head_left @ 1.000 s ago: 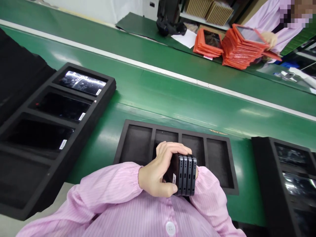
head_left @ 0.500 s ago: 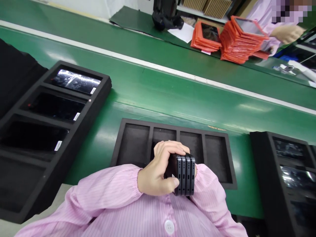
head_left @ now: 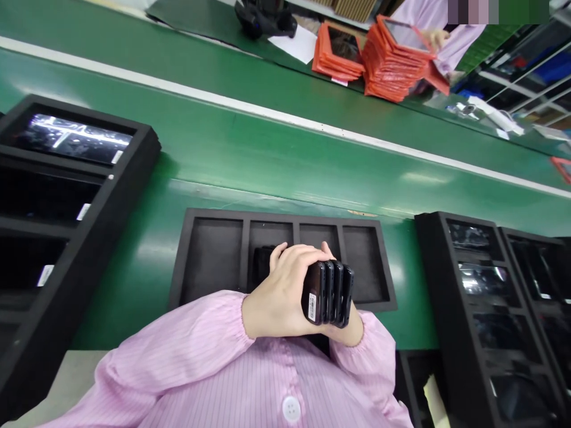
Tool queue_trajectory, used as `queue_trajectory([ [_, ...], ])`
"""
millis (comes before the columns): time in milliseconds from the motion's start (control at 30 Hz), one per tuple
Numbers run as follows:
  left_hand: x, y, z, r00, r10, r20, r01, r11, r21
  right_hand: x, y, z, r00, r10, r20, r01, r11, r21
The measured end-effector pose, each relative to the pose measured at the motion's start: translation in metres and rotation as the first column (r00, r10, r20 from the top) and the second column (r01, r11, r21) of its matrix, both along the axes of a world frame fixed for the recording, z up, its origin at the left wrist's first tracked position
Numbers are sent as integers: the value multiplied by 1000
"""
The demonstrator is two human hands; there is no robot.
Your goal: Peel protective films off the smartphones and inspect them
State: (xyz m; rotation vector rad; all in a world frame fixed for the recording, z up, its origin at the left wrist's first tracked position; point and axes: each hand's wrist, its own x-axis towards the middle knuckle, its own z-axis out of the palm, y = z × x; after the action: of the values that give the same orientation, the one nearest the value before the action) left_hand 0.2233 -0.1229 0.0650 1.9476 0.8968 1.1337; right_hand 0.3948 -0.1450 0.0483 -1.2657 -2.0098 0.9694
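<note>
A stack of several black phones (head_left: 329, 294) stands on edge between my hands, a white label showing on the nearest face. My left hand (head_left: 283, 294) is wrapped over its top and left side. From the right and below, my right hand (head_left: 352, 327) supports the same stack; most of its fingers are hidden behind the phones. Under my hands lies a black foam tray (head_left: 181, 264) with a row of compartments. A dark shape (head_left: 262, 264) shows in its second compartment from the left, partly covered by my left hand.
Black foam trays holding phones stand at the left (head_left: 134, 166) and right (head_left: 430, 267). Across the green bench (head_left: 267, 154), a raised white strip runs sideways. Beyond it are orange-cased device stacks (head_left: 392, 65) and a person's hand (head_left: 437, 38).
The view has shifted to the right. The phone stack has tilted in my hands, so the label on its near face now shows, and my left thumb has moved off its front.
</note>
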Motion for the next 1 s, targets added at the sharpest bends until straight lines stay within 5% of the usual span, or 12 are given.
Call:
queue_trajectory([
  [200, 15, -4, -7, 998, 17, -66, -17, 1000, 3, 14, -23, 3, 993, -38, -116, 44, 998, 53],
  [400, 11, -2, -8, 996, -4, -94, 8, 999, 44, 26, -19, -7, 936, -171, -307, 121, 977, -175],
  [600, 10, -6, -5, 992, 12, -127, -5, 998, 56, 46, -15, -18, 910, -172, -377, 91, 970, -224],
  [800, 12, -13, -3, 971, 68, -229, -53, 996, 71, 48, -24, -23, 751, -472, -462, 355, 878, -322],
  [1000, 7, -10, -1, 974, 43, -221, -36, 999, 39, 32, -24, -21, 725, -596, -345, 552, 802, -226],
])
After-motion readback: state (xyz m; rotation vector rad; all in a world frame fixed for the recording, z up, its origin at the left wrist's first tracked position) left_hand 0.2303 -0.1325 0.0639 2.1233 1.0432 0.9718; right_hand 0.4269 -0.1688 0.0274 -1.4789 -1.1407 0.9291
